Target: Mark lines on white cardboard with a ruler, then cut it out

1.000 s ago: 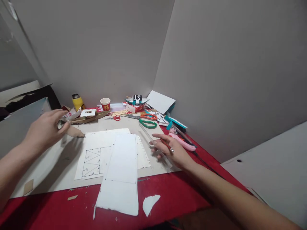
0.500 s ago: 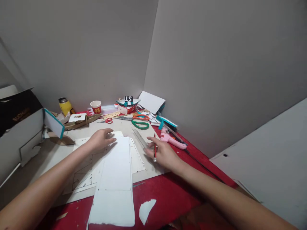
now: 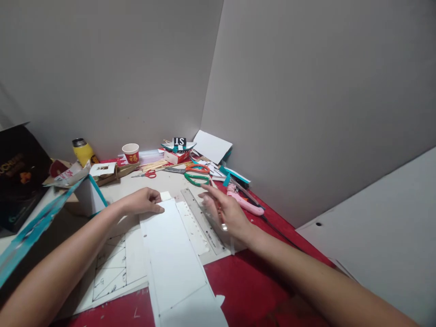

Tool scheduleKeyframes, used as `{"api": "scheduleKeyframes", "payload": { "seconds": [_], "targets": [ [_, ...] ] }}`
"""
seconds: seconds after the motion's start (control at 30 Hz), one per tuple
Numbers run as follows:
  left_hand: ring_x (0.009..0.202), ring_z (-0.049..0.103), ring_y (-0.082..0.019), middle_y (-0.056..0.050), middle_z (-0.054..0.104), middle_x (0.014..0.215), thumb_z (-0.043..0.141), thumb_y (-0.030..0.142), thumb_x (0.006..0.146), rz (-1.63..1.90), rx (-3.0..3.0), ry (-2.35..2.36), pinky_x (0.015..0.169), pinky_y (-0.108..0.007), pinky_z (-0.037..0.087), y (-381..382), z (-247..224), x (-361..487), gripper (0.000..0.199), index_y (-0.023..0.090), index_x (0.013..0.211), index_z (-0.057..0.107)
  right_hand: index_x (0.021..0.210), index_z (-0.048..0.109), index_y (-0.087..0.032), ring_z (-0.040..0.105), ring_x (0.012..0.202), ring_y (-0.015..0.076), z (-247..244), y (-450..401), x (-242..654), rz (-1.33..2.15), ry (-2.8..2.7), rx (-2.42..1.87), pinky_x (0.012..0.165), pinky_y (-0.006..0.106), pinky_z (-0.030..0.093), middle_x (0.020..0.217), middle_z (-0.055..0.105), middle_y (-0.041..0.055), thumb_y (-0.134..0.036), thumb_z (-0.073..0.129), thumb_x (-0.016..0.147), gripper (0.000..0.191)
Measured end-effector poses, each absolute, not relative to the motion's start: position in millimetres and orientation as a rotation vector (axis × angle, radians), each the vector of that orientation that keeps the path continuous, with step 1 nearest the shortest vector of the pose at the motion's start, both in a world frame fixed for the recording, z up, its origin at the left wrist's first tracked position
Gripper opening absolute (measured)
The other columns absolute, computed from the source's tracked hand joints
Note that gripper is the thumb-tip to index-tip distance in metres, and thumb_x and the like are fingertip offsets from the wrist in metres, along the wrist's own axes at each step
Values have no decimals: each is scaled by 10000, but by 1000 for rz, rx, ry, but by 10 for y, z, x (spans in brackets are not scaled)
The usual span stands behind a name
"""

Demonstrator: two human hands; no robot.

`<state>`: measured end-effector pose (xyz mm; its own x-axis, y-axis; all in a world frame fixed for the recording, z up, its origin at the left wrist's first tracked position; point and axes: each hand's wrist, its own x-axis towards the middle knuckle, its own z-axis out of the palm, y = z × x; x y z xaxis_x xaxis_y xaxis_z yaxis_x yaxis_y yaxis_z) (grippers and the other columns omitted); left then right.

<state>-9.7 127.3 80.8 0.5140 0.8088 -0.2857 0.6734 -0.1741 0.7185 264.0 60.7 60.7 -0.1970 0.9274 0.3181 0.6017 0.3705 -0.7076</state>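
My left hand (image 3: 146, 201) pinches the far left corner of a long white board (image 3: 177, 259), thumb on top and fingers curled at the edge. The board lies slanted, its near end toward me, with thin pencil lines and small dots on it. My right hand (image 3: 229, 212) holds a red pencil (image 3: 223, 222), mostly hidden by the fingers, its pale end showing. The fingers of that hand are partly stretched out. Just left of it, a clear ruler (image 3: 200, 220) lies over a white sheet with a perforated edge (image 3: 192, 227). A drawn-on sheet (image 3: 111, 272) shows under my left forearm.
Green- and orange-handled scissors (image 3: 197, 175), small red scissors (image 3: 149, 174) and a pink glue gun (image 3: 247, 204) lie farther back. A paper cup (image 3: 131, 154) and yellow bottle (image 3: 82, 152) stand near the wall. A cardboard box (image 3: 44, 222) is at left; a white scrap (image 3: 220, 299) lies on the red cloth.
The white board has turned, its near end swinging right, with my left hand now gripping its far corner. The ruler has come to lie flat, and my right hand has left it. The cardboard box has shifted and tilted.
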Motion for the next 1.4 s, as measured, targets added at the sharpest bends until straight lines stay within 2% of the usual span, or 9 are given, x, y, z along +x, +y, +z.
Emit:
{"api": "scheduleKeyframes", "payload": {
  "seconds": [0.13, 0.23, 0.33, 0.43, 0.57, 0.77, 0.93, 1.17, 1.4],
  "targets": [
    [610, 499, -118, 49, 537, 698, 686, 508, 738, 329, 1729, 1114, 531, -231, 367, 1119, 934, -158, 366, 204, 813, 496, 1286, 615, -155, 642, 674, 158, 684, 671, 2444, 1105, -1529, -956, 540, 266, 547, 872, 691, 83, -585, 367, 977, 585],
    [631, 566, -131, 17, 615, 788, 676, 481, 769, 362, 1636, 1044, 540, -236, 430, 1016, 1066, -184, 400, 205, 1023, 537, 1144, 714, -169, 620, 638, 135, 729, 685, 2278, 1226, -1385, -896, 518, 243, 544, 824, 660, 64, -635, 391, 948, 600],
    [700, 622, -146, -25, 671, 916, 695, 425, 788, 379, 1541, 952, 580, -241, 487, 957, 1174, -235, 446, 210, 1158, 569, 1061, 743, -193, 625, 631, 134, 778, 648, 2165, 1155, -1347, -861, 535, 253, 552, 814, 682, 49, -560, 531, 919, 447],
    [693, 630, -136, -13, 685, 912, 708, 412, 808, 417, 1506, 933, 575, -220, 492, 920, 1245, -288, 461, 240, 1219, 590, 985, 738, -211, 625, 590, 133, 800, 586, 2113, 1011, -1380, -847, 523, 251, 540, 736, 695, 16, -410, 689, 854, 243],
    [766, 653, -150, -11, 706, 968, 689, 390, 836, 463, 1558, 908, 623, -220, 516, 870, 1331, -283, 425, 278, 1241, 625, 913, 687, -218, 638, 575, 130, 758, 525, 2101, 843, -1431, -820, 524, 250, 527, 719, 696, 0, -327, 643, 910, 118],
    [971, 681, -219, -7, 719, 1148, 671, 377, 852, 474, 1583, 912, 776, -294, 559, 819, 1406, -225, 383, 330, 1232, 669, 895, 658, -235, 665, 656, 142, 764, 481, 2124, 655, -1582, -815, 615, 270, 523, 772, 709, -6, -260, 600, 942, 79],
    [974, 696, -222, 5, 736, 1125, 677, 409, 852, 470, 1572, 890, 761, -276, 569, 804, 1395, -225, 402, 351, 1249, 662, 880, 654, -227, 657, 676, 134, 856, 472, 2126, 551, -1679, -834, 636, 257, 512, 767, 704, -11, -247, 578, 943, 100],
    [1010, 686, -215, -5, 729, 1164, 668, 387, 871, 441, 1574, 876, 790, -240, 556, 812, 1434, -205, 442, 315, 1305, 629, 883, 648, -207, 652, 674, 129, 878, 485, 2095, 495, -1678, -823, 630, 246, 504, 754, 690, -9, -236, 572, 941, 101],
    [1018, 681, -197, 16, 726, 1171, 664, 375, 886, 432, 1547, 834, 805, -222, 546, 806, 1445, -203, 428, 346, 1311, 623, 901, 645, -200, 661, 677, 119, 897, 498, 2095, 493, -1697, -808, 635, 234, 514, 786, 705, -4, -225, 573, 941, 86]
  ]
}}
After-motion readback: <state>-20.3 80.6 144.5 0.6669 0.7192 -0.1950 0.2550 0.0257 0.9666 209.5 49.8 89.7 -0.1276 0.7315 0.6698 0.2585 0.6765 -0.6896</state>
